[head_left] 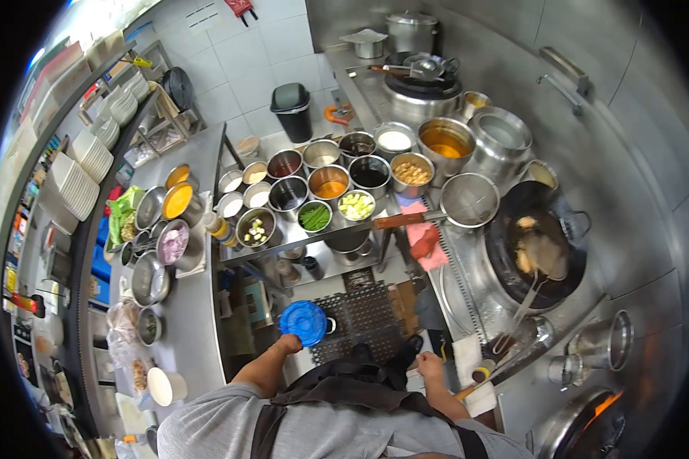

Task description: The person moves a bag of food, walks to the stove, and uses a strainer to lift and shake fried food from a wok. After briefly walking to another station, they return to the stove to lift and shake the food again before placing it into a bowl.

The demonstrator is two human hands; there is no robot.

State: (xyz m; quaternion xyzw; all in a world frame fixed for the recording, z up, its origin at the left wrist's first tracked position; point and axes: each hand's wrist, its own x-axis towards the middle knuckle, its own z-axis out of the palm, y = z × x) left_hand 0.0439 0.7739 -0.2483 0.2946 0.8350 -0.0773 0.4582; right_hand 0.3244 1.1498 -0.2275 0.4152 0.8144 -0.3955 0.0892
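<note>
My left hand (289, 343) grips the edge of a round blue plastic lid (303, 322) and holds it out over the floor in front of me. A small white ring (331, 325) shows just past its right side. My right hand (430, 366) hangs low by the stove's front edge, fingers curled, with nothing showing in it. Beside it on the stove edge are a folded white cloth (467, 356) and a wooden-handled tool (467, 392). Farther up, a black wok (574, 283) holds browned food pieces (525, 260) and a ladle (530, 294).
Ahead stands a steel table with several pots, including green beans (314, 217) and orange liquid (330, 183). A strainer (469, 200) rests near a pink cloth (429, 245). Flame (603, 405) shows at the lower-right burner. A black rubber mat (356, 321) covers the floor.
</note>
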